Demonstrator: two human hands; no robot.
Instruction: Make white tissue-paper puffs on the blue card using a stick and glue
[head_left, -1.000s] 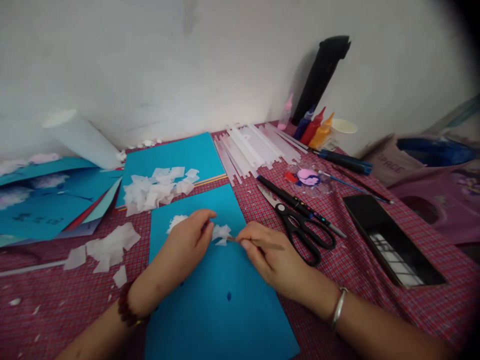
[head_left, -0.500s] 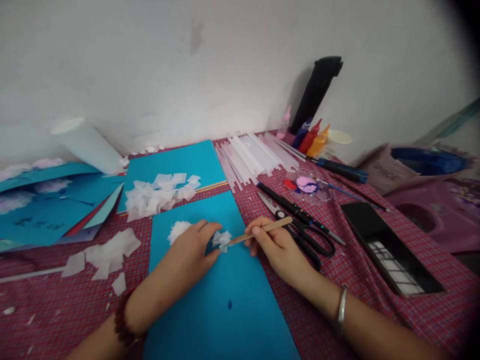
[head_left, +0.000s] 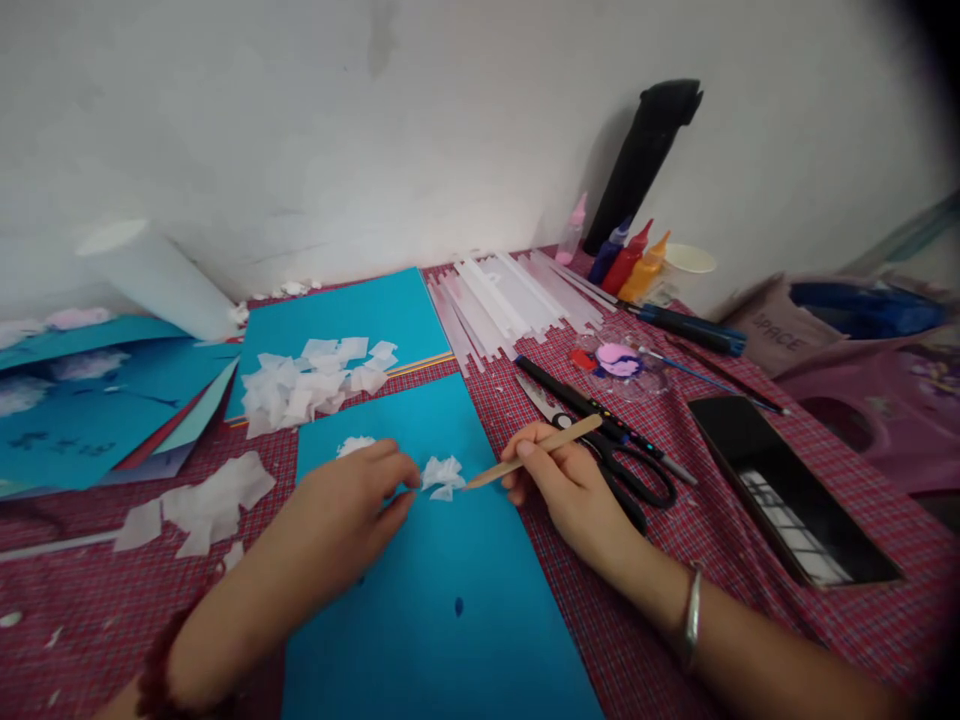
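A blue sheet of paper [head_left: 442,630] lies in front of me with a small dark blue spot on its lower half. My right hand [head_left: 555,480] pinches a flat wooden craft stick [head_left: 540,449]. The stick's tip points left, close beside a clump of crumpled white tissue paper [head_left: 442,474] on the sheet. On the clump's other side is my left hand [head_left: 364,505], thumb and forefinger slightly apart with nothing visible between them. Behind its fingers a second white tissue clump [head_left: 355,445] partly shows.
Tissue squares [head_left: 307,385] lie on a blue paper stack [head_left: 345,300], more at left. Scissors [head_left: 630,470], a black pen [head_left: 600,415], a phone [head_left: 787,490] and a paint palette [head_left: 622,365] sit at right. Paper strips [head_left: 510,300] and paint bottles [head_left: 626,265] stand behind.
My left hand has drawn back leftward from the tissue clump, which stays on the sheet. The stick's tip has come away slightly to the right of it.
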